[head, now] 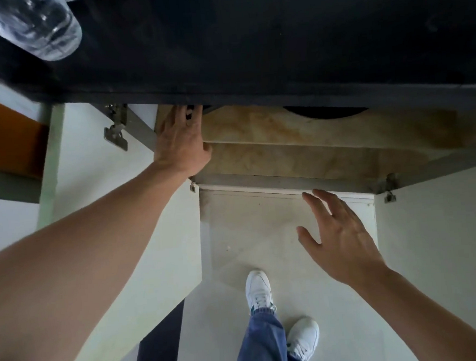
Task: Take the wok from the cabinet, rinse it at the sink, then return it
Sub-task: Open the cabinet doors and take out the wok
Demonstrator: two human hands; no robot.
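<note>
The cabinet (298, 136) under the dark table (249, 38) stands open, both doors swung outward, and the step in hand looks like either fetching the wok or having just put it back; the view alone cannot settle which. A dark curved shape (326, 112) shows deep on the cabinet's shelf, just under the table's edge, and is probably the wok's rim, though most of it is hidden. The left hand (182, 140) reaches into the cabinet's left corner, arm long and nearly straight, palm down, fingers (191, 114) slipping beneath the table's lip against something small and dark there, perhaps a handle; whether they are closed on it cannot be told. The right hand (339, 235) hovers in front of the cabinet's lower rail, fingers spread wide and holding nothing, wrist bent back a little, forearm coming up from the person's right. To do this well, I would judge that the body should crouch lower so the shelf can be seen, the free hand should steady the wok's far side or the right door (439, 251), and the wok should be drawn out level to clear the low table edge. A clear glass (31, 25) lies on the table above the cabinet's left door (123, 244); keep elbows away from it.
</note>
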